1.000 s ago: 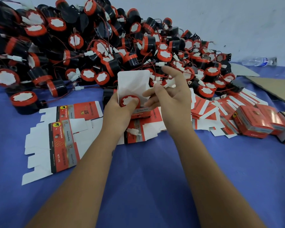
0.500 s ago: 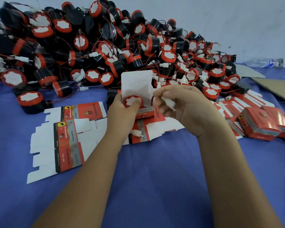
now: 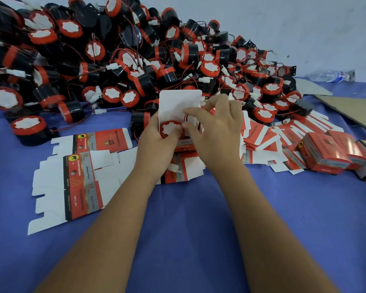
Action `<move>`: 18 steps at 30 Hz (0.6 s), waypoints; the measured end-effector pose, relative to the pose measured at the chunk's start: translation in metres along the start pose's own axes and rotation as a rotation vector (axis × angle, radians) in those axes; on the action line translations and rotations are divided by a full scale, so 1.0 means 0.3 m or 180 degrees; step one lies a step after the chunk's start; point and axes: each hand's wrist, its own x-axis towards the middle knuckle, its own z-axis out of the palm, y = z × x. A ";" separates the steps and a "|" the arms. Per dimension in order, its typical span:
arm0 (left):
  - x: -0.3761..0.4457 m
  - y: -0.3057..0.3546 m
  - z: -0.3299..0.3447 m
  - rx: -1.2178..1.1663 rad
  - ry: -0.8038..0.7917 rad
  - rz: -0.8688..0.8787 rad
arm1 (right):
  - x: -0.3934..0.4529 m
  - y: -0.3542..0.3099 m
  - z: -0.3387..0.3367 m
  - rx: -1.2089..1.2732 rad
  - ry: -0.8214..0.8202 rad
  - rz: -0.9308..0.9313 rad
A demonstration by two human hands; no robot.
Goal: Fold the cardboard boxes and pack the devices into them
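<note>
Near edge of surface (image 3: 199, 240) bare blue cloth, open approach w/ only forearms over it. Far side blocked by device heap (image 3: 114, 60), wires tangled. Flat box blanks (image 3: 76, 182) at left, packed boxes (image 3: 325, 153) at right; cardboard sheet (image 3: 351, 111) far right.

Blue-covered table (image 3: 199, 240), device pile (image 3: 135, 49), flat boxes (image 3: 72, 182), folded boxes (image 3: 323, 153)

Setting: a small packing workshop or assembly station. Indicators: a large heap of identical black-and-orange devices (image 3: 135, 60) with red wires and white connectors, piled against a plain pale wall (image 3: 283, 22); flat unfolded printed cartons (image 3: 80, 182) spread on a tabletop (image 3: 199, 229) covered in blue cloth; finished red boxes (image 3: 323, 155) grouped at the right; a sheet of brown cardboard (image 3: 355, 111) near them.
</note>
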 end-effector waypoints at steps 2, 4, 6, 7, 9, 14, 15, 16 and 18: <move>0.001 -0.002 -0.001 -0.0009 0.0017 0.0020 | -0.004 0.008 0.005 0.0011 -0.0041 -0.0056; 0.005 -0.006 -0.005 -0.0044 0.0056 0.0007 | -0.011 0.005 0.008 0.0211 -0.0234 -0.0076; 0.009 -0.012 -0.009 -0.0049 0.0079 -0.0014 | -0.013 0.000 0.010 0.0450 -0.0357 -0.0004; 0.010 -0.012 -0.009 -0.0016 0.0074 -0.0031 | -0.014 -0.004 0.013 0.0501 -0.0405 -0.0003; 0.012 -0.014 -0.008 0.0032 0.0042 -0.0049 | -0.014 -0.013 0.018 0.0540 -0.0548 -0.0029; 0.015 -0.018 -0.008 0.0028 -0.0036 -0.0083 | -0.009 -0.017 0.012 0.0557 -0.0754 0.0134; 0.016 -0.020 -0.009 0.0030 -0.0032 -0.0080 | -0.011 -0.017 0.012 0.0505 -0.0730 0.0112; 0.016 -0.020 -0.009 0.0028 -0.0027 -0.0084 | -0.013 -0.018 0.014 0.0428 -0.0659 0.0087; 0.012 -0.013 -0.007 -0.0174 -0.0043 -0.0150 | -0.017 -0.016 0.022 0.0299 -0.0461 0.0091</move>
